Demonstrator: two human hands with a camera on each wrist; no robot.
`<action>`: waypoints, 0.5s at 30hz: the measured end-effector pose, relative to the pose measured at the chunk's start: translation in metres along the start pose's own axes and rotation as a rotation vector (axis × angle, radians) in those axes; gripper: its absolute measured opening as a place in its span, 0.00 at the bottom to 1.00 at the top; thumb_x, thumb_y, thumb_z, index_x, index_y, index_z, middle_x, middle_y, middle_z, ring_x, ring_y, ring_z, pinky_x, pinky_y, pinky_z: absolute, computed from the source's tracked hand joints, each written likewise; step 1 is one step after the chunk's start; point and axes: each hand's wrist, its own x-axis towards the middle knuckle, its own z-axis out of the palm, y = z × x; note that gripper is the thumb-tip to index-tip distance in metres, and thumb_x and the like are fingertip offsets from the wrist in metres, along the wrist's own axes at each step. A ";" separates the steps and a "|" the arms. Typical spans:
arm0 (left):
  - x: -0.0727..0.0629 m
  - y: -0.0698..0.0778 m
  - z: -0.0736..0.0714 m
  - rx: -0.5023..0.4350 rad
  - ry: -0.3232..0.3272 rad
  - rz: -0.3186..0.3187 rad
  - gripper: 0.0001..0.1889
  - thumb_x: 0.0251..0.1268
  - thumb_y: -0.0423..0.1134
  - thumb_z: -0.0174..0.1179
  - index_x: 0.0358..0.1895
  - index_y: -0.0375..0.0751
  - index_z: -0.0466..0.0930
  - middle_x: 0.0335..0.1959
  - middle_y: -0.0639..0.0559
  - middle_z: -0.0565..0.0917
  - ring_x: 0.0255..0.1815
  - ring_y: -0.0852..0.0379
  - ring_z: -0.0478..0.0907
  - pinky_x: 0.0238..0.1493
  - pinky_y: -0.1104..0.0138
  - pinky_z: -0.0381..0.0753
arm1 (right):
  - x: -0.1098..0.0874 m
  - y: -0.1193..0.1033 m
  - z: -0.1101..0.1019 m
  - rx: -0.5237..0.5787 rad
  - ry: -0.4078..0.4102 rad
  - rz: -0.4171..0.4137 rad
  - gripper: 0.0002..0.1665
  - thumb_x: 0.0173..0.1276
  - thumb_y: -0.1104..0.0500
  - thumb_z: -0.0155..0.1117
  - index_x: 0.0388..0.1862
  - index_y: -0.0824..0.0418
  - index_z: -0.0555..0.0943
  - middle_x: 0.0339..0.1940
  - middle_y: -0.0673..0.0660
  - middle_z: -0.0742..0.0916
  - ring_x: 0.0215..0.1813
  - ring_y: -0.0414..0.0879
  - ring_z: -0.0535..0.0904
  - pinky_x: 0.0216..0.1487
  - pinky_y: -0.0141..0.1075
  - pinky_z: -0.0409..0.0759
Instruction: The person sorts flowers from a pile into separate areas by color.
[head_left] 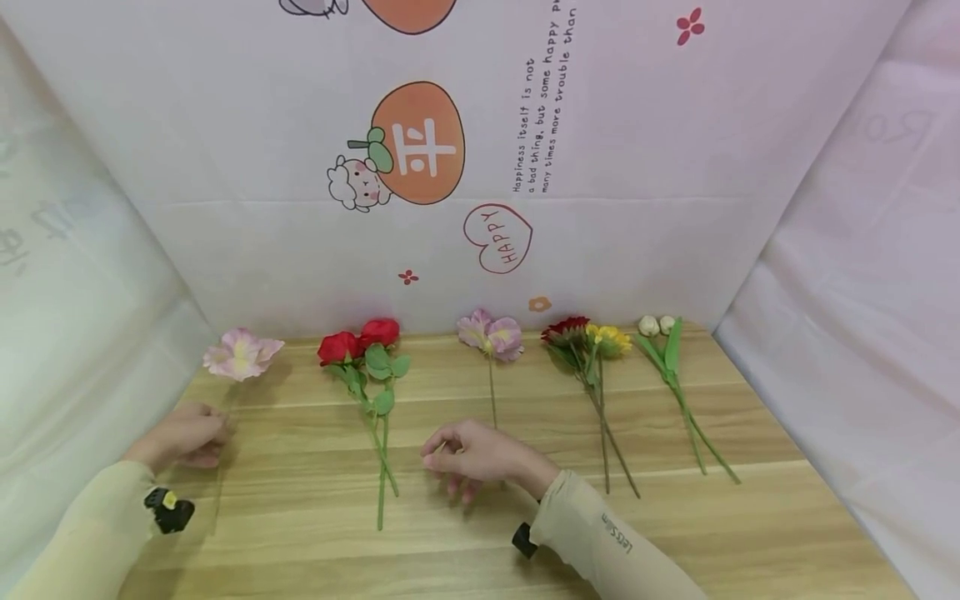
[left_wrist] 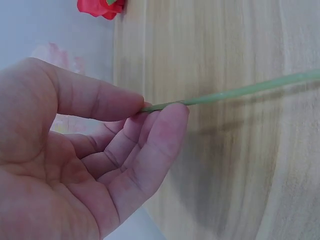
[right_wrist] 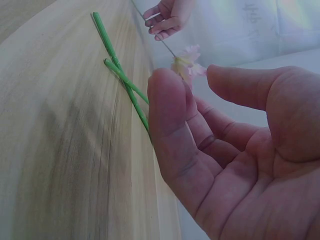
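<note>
At the table's left side my left hand (head_left: 187, 433) pinches the thin green stem (left_wrist: 250, 89) of a pink artificial flower (head_left: 242, 354) between thumb and fingers. Its pale pink petals spread at the far end, and the lower stem runs on past the hand. My right hand (head_left: 476, 457) hovers over the middle of the table, fingers loosely curled, thumb and fingertips apart, holding nothing. It is nearest to a second pink flower (head_left: 491, 335), whose stem passes partly behind the hand. Between the hands lie two red roses (head_left: 341, 347) with crossed green stems (right_wrist: 112, 55).
Right of the second pink flower lie a dark red flower (head_left: 567, 330) and a yellow flower (head_left: 608, 340), stems crossed. White tulip-like buds (head_left: 649, 326) with green leaves lie farther right. A printed white cloth (head_left: 622, 167) rises behind the wooden table (head_left: 300, 533).
</note>
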 end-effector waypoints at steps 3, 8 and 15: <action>-0.001 0.006 -0.001 0.014 -0.008 0.012 0.09 0.72 0.32 0.45 0.39 0.27 0.70 0.32 0.46 0.72 0.33 0.53 0.74 0.36 0.61 0.88 | 0.000 0.000 0.000 0.000 0.002 0.003 0.19 0.76 0.55 0.64 0.57 0.67 0.81 0.38 0.64 0.84 0.27 0.49 0.83 0.25 0.45 0.87; -0.001 0.016 -0.001 0.021 -0.005 0.049 0.09 0.74 0.32 0.46 0.40 0.27 0.72 0.34 0.44 0.74 0.35 0.54 0.76 0.36 0.60 0.88 | 0.001 0.000 -0.001 0.003 -0.002 0.008 0.19 0.76 0.54 0.64 0.58 0.67 0.81 0.37 0.63 0.84 0.27 0.48 0.83 0.25 0.43 0.87; -0.001 0.034 0.005 -0.032 0.001 0.110 0.14 0.69 0.30 0.51 0.52 0.21 0.70 0.32 0.48 0.75 0.36 0.55 0.76 0.38 0.59 0.88 | 0.002 -0.001 0.000 -0.002 -0.004 0.001 0.19 0.76 0.55 0.64 0.57 0.67 0.81 0.37 0.64 0.84 0.27 0.49 0.83 0.24 0.42 0.86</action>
